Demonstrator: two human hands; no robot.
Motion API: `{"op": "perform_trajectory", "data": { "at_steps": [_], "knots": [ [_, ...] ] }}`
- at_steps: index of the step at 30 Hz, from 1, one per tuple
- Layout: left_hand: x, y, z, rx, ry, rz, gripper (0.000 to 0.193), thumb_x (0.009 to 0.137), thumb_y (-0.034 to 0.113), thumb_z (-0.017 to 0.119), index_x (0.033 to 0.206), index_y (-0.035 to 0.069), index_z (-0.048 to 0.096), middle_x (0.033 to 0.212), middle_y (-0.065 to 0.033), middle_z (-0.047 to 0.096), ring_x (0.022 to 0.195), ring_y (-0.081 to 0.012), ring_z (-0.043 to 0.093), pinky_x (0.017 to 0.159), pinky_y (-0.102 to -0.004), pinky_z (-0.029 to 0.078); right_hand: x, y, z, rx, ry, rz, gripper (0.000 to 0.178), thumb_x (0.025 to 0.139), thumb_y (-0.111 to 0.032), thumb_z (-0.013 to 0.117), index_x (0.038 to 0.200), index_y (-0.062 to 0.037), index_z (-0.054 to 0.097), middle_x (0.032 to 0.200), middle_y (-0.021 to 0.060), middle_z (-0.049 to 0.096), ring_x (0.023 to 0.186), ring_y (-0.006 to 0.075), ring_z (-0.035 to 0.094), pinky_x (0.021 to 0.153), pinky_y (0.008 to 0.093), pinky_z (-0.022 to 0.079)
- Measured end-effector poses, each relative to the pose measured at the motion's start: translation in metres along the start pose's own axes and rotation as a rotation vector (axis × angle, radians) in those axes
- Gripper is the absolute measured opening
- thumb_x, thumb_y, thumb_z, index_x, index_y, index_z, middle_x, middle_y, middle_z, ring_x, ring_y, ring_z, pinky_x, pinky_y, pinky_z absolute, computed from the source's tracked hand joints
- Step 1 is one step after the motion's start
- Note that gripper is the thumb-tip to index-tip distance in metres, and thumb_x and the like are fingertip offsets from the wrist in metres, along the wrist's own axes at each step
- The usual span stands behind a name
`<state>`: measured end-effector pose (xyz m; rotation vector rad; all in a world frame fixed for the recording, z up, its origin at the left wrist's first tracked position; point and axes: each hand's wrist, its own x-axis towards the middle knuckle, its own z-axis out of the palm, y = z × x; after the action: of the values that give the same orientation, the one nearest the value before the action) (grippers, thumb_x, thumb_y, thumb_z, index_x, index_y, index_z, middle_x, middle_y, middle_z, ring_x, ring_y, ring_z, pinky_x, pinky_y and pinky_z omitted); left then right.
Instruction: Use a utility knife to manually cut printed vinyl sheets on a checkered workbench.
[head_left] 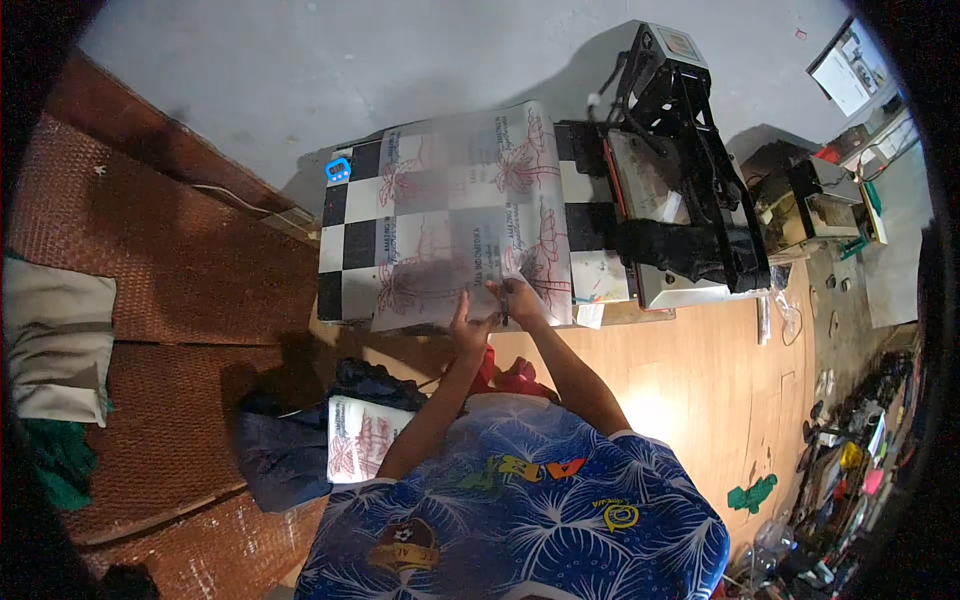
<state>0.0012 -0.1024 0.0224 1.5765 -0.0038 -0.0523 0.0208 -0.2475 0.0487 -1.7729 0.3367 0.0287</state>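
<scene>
A large translucent film sheet (430, 250) printed with red palm drawings and dark lettering lies over the black-and-white checkered table. Its right side curls up at the far edge. At the sheet's near edge my left hand (472, 326) is closed on the film, thumb pointing up. Just right of it, my right hand (520, 303) is closed around a small dark tool (504, 312) that looks like scissors, held against the film. My fingers cover most of the tool.
A blue digital timer (339, 170) sits at the table's far left corner. A heat press (690, 170) with a black arm stands at the right. Another printed sheet (358, 440) lies on dark cloth beside my left arm. A brown woven wall panel (200, 240) bounds the left.
</scene>
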Motion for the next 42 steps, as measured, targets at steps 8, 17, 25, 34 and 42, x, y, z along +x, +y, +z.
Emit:
{"op": "perform_trajectory", "data": {
  "at_steps": [8, 17, 25, 34, 42],
  "knots": [
    [-0.003, 0.023, 0.001, -0.005, 0.004, -0.079, 0.083, 0.069, 0.01, 0.082, 0.138, -0.005, 0.038, 0.129, -0.0198, 0.054, 0.107, -0.0219, 0.059, 0.085, -0.03, 0.05, 0.037, 0.041, 0.009, -0.068, -0.029, 0.089, 0.057, 0.082, -0.05, 0.069, 0.089, 0.0067, 0.067, 0.073, 0.0141, 0.065, 0.069, 0.0185, 0.061, 0.064, 0.035, 0.047],
    [-0.008, 0.05, 0.001, 0.235, 0.007, 0.051, 0.079, 0.073, 0.005, 0.079, 0.14, -0.003, 0.037, 0.104, -0.0161, 0.064, 0.077, -0.0165, 0.063, 0.065, -0.0289, 0.053, 0.047, 0.011, 0.002, -0.138, -0.015, 0.064, 0.061, 0.08, -0.054, 0.068, 0.093, 0.0048, 0.069, 0.082, 0.0221, 0.068, 0.078, 0.0268, 0.068, 0.071, 0.0387, 0.051],
    [-0.005, 0.039, -0.005, 0.165, -0.012, 0.048, 0.079, 0.073, 0.003, 0.078, 0.14, -0.003, 0.036, 0.11, -0.0168, 0.061, 0.077, -0.0174, 0.063, 0.061, -0.0276, 0.052, 0.079, 0.016, -0.001, -0.202, 0.011, 0.008, 0.048, 0.079, -0.045, 0.068, 0.097, -0.0005, 0.068, 0.092, 0.0249, 0.066, 0.091, 0.0393, 0.064, 0.077, 0.0447, 0.049],
    [-0.008, 0.056, -0.002, 0.236, 0.012, 0.113, 0.079, 0.073, 0.005, 0.079, 0.139, -0.004, 0.036, 0.108, -0.0178, 0.063, 0.075, -0.015, 0.063, 0.059, -0.0257, 0.051, 0.111, 0.033, 0.006, -0.324, 0.072, -0.025, 0.057, 0.081, -0.053, 0.064, 0.091, 0.0039, 0.068, 0.077, 0.025, 0.066, 0.078, 0.0335, 0.067, 0.072, 0.0422, 0.05],
    [-0.01, 0.063, -0.001, 0.038, -0.03, -0.153, 0.081, 0.075, 0.008, 0.078, 0.141, -0.004, 0.033, 0.122, -0.0191, 0.053, 0.099, -0.0217, 0.056, 0.083, -0.0322, 0.049, 0.148, 0.059, 0.007, -0.323, 0.054, -0.061, 0.055, 0.081, -0.052, 0.065, 0.091, 0.0027, 0.068, 0.078, 0.0224, 0.066, 0.071, 0.0307, 0.067, 0.068, 0.0419, 0.05]
  ]
}}
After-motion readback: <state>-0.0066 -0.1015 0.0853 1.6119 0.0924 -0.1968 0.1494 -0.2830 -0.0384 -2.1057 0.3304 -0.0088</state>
